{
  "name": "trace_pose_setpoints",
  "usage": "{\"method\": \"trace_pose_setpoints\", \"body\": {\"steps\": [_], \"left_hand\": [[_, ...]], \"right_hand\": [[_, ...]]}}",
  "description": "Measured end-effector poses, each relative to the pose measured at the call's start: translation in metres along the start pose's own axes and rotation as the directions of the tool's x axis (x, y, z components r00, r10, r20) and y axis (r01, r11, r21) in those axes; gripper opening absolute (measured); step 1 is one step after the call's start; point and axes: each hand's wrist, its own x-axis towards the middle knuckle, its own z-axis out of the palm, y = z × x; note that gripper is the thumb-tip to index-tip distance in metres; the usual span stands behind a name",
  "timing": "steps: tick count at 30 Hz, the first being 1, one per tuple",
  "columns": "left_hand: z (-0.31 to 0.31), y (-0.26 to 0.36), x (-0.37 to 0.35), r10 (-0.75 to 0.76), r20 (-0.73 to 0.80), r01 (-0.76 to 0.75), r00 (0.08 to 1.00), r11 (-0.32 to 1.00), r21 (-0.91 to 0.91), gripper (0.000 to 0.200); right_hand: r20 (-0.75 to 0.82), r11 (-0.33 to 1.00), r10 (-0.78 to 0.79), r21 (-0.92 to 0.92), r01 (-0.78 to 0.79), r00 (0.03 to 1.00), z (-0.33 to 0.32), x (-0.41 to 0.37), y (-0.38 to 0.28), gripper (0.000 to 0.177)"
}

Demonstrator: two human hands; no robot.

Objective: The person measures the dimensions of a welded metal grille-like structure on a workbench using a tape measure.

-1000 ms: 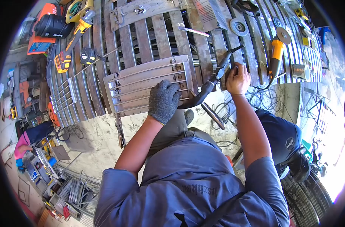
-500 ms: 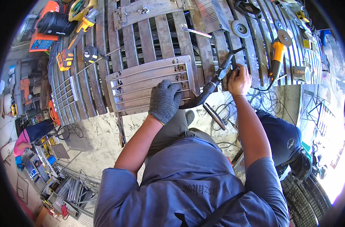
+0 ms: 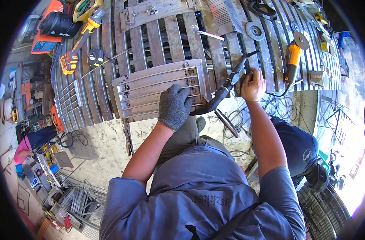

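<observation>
My left hand [image 3: 174,106], in a grey knit glove, is closed over the lower rods of a metal rod grille [image 3: 156,84]. The grille lies on a flat metal plate [image 3: 140,77] on the slatted bench. My bare right hand [image 3: 253,86] rests at the bench edge with its fingers curled. What sits under those fingers is dark and partly hidden. Between my hands lies a black welding torch [image 3: 219,97], its thin end pointing away from me. The torch's near end reaches beside my gloved hand.
An angle grinder [image 3: 293,60] lies at the right, near a metal can [image 3: 318,78]. A grinding disc [image 3: 254,30] and a white marker [image 3: 208,35] lie farther back. At the left are a tape measure [image 3: 96,57] and another yellow grinder [image 3: 80,40]. A co-worker [image 3: 296,146] bends down at my right.
The co-worker at my right has shifted slightly. Both my hands, the grille and the torch stay in practically the same place.
</observation>
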Motion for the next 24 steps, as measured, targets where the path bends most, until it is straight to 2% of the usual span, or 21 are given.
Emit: {"method": "trace_pose_setpoints", "body": {"steps": [4,7,16,24], "left_hand": [[0.0043,-0.0024,-0.0005,0.020,-0.022,-0.020,1.000,1.000,0.023,0.027],[-0.0005,0.0019,0.0001,-0.028,0.029,0.028,0.999,1.000,-0.005,0.030],[0.0008,0.0007,0.0015,-0.015,0.036,0.016,0.999,1.000,-0.009,0.028],[-0.0017,0.0049,-0.0020,-0.013,-0.055,0.010,0.998,0.999,-0.049,0.028]], "right_hand": [[0.008,1.000,0.001,-0.001,-0.001,1.000,-0.0007,0.0010,-0.0004,0.020],[0.013,1.000,0.002,-0.006,-0.002,1.000,-0.0020,0.0010,-0.0013,0.019],[0.011,1.000,0.010,-0.007,-0.010,1.000,-0.0001,0.0002,-0.0003,0.021],[0.015,1.000,0.013,0.004,-0.013,1.000,0.0000,0.0006,0.0003,0.021]]}}
